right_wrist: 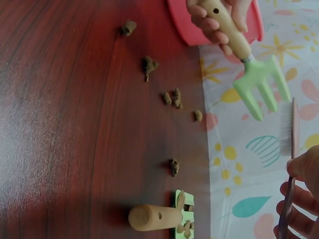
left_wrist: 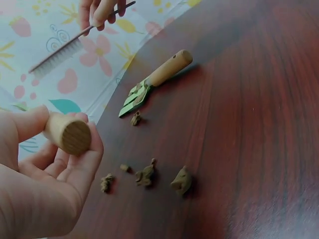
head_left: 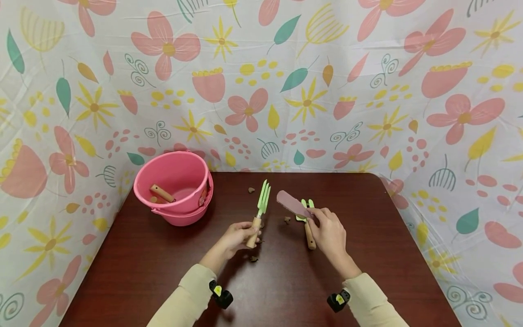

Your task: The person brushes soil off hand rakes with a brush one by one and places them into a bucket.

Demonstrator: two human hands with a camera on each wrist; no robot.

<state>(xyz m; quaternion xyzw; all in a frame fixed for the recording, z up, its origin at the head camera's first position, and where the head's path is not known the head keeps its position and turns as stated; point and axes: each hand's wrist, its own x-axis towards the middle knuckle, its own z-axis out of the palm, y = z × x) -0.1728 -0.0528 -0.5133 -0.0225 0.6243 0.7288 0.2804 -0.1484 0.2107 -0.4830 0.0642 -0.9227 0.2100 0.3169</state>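
Between the dark-brown worktop's (head_left: 135,265) side edges, the left grip (head_left: 237,236) pinches a pale-green, three-tined, wooden-handled fork (head_left: 256,223) by its handle, probably leaving the tines exposed; the right grip (head_left: 330,234) pinches a flat pink bristled brush (head_left: 293,204).

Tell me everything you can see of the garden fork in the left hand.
The garden fork has three light-green tines, a short silvery collar and a pale, rounded handle that looks wooden, with a dark hole near its end. The left hand grips the handle, holding the fork above the table, tines pointing away from the person. Nothing appears caught on the tines.
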